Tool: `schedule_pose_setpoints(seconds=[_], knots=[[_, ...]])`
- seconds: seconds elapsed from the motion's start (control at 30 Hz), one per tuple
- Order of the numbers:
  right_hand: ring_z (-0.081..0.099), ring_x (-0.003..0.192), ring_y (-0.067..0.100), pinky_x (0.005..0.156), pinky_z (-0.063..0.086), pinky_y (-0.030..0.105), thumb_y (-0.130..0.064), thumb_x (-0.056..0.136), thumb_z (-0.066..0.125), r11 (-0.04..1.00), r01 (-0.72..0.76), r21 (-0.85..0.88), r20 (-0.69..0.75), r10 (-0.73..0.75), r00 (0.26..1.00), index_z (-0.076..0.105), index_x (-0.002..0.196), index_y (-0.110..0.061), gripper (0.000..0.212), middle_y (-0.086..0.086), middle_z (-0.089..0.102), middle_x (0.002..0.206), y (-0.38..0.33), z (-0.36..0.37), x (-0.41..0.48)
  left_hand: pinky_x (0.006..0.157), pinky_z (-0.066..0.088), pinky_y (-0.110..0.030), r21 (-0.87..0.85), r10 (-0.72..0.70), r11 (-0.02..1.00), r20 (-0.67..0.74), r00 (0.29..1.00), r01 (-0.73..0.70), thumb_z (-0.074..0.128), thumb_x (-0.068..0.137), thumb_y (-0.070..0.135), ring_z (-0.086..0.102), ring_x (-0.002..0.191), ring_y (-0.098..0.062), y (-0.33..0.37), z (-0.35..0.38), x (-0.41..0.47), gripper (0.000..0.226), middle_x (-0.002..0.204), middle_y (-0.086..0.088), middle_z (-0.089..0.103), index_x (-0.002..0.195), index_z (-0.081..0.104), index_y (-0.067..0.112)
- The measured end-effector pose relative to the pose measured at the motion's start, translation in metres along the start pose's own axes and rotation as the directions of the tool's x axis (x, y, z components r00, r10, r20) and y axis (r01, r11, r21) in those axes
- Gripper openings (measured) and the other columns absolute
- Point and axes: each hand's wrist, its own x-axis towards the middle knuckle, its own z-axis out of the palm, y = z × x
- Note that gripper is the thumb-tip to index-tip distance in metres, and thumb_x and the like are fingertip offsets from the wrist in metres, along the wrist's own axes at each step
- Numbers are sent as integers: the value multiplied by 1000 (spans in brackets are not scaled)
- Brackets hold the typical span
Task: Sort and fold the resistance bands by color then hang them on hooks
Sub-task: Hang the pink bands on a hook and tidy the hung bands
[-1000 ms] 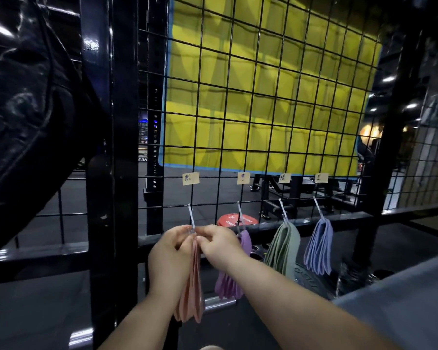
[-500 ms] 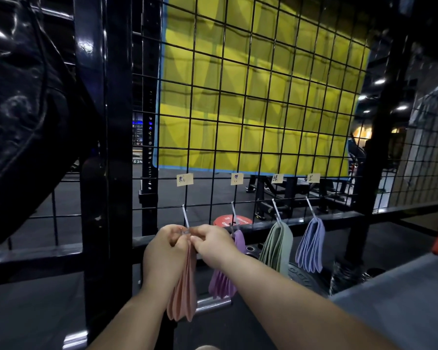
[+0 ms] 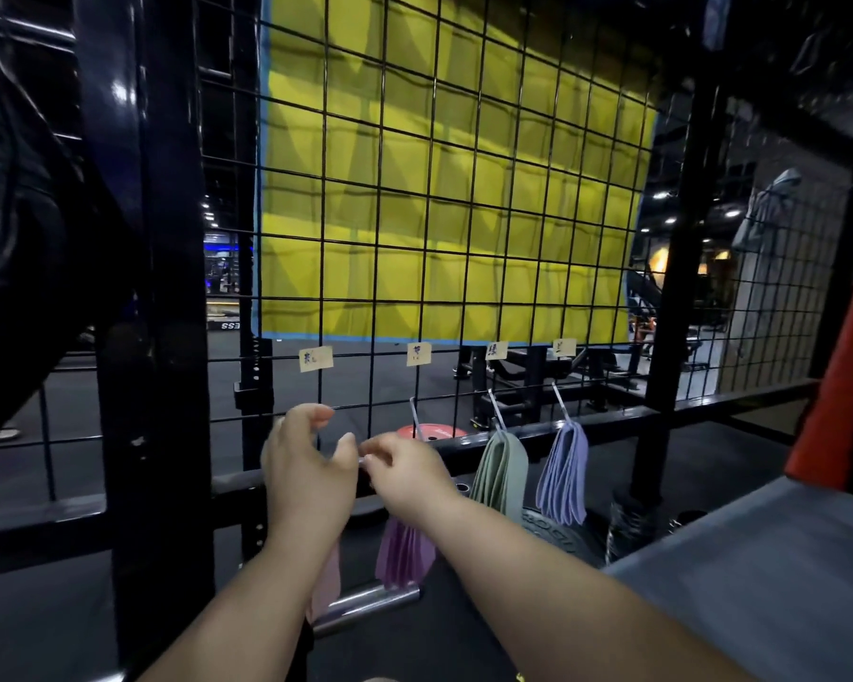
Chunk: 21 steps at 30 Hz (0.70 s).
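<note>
"What holds the bands?"

"An upright black wire grid (image 3: 464, 228), with hooks (image 3: 560, 401) along its lower part."

"And on them?"

"Left to right: pink bands (image 3: 327, 580), top hidden, then purple bands (image 3: 405, 553), green bands (image 3: 501, 477) and lavender bands (image 3: 562, 472). All are folded bundles hanging down, and a paper label (image 3: 315, 359) sits above each."
</note>
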Motion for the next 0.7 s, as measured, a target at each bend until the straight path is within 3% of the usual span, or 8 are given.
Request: schedule_pose_setpoints(seconds=[0.13,0.27,0.33,0.47,0.6,0.7], knots=[[63,105,15,90,48,24,-23,93,54,999,-19,25,-82,21,996,69,111,-20,24,-2,70,111,14,-23,-2,83,46,-35,-61,18,998,127,992,-10,63,82,6,55,92,-20,13,20,-2,21,95,2,57,94,55,21],[64,88,11,78,47,22,-20,91,58,993,-55,100,-185,73,980,71,99,-19,15,-6,70,91,37,-47,-6,64,37,-8,-79,12,997,272,962,10,57,84,3,55,78,-9,20,46,-9,22,89,4,60,91,57,24],[59,77,9,70,42,21,-19,90,59,994,-66,92,-249,87,964,71,95,-16,13,-7,65,81,51,-58,-9,62,37,-4,-94,21,995,359,933,14,53,85,2,56,78,-3,21,61,-13,26,87,7,62,92,58,26],[59,74,12,65,42,23,-16,88,58,987,-100,128,-348,139,927,71,85,-16,14,-5,66,76,80,-74,-12,78,49,-28,-108,-37,989,473,880,99,52,88,5,64,87,-23,17,104,-21,33,85,2,66,84,59,37],[57,74,11,61,41,20,-20,91,53,968,-232,100,-384,253,888,62,84,-25,12,-12,61,76,107,-92,-15,86,45,-27,-35,-74,993,592,802,117,51,91,14,60,103,-19,19,144,-25,23,106,6,65,109,62,23],[54,76,8,62,41,21,-20,94,49,954,-294,66,-384,296,875,62,100,-25,15,-10,60,86,125,-103,-12,78,42,-29,-1,-42,999,550,834,52,50,90,19,57,97,-19,26,158,-26,22,106,4,64,108,62,21]])
